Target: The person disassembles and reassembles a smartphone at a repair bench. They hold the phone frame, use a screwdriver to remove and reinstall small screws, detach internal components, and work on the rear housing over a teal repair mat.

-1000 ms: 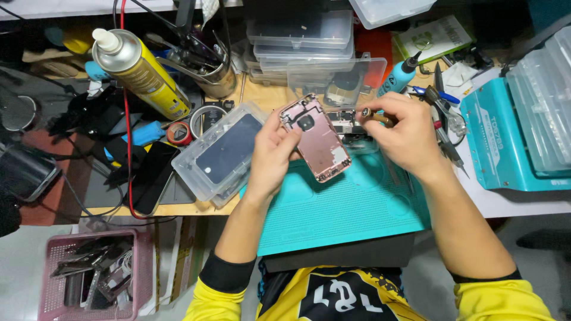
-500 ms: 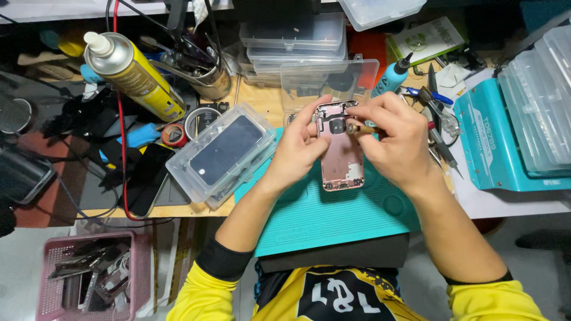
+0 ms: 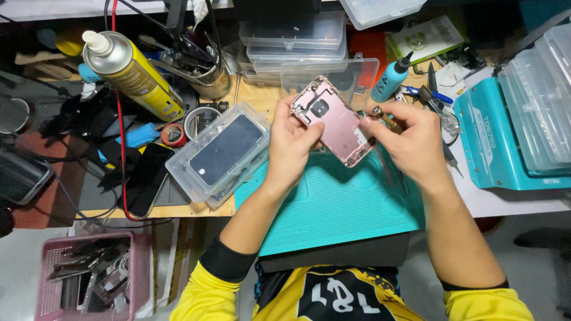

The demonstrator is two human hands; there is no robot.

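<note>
From the head camera, the left hand [image 3: 294, 148] is closed on the left side of the pink metal phone back shell [image 3: 333, 122], thumb lying on its face. The right hand [image 3: 410, 142] pinches the shell's right edge and also holds a thin screwdriver with a dark tip [image 3: 383, 116]. The shell hangs tilted above the far edge of the teal rubber work mat [image 3: 333, 208], which is bare toward the near edge of the surface. To the left, the clear plastic box with a black phone screen [image 3: 220, 151] lies close. The teal tool case [image 3: 505, 142] fills the right edge.

Half a second ago the shell stood straighter; now it leans left.
</note>
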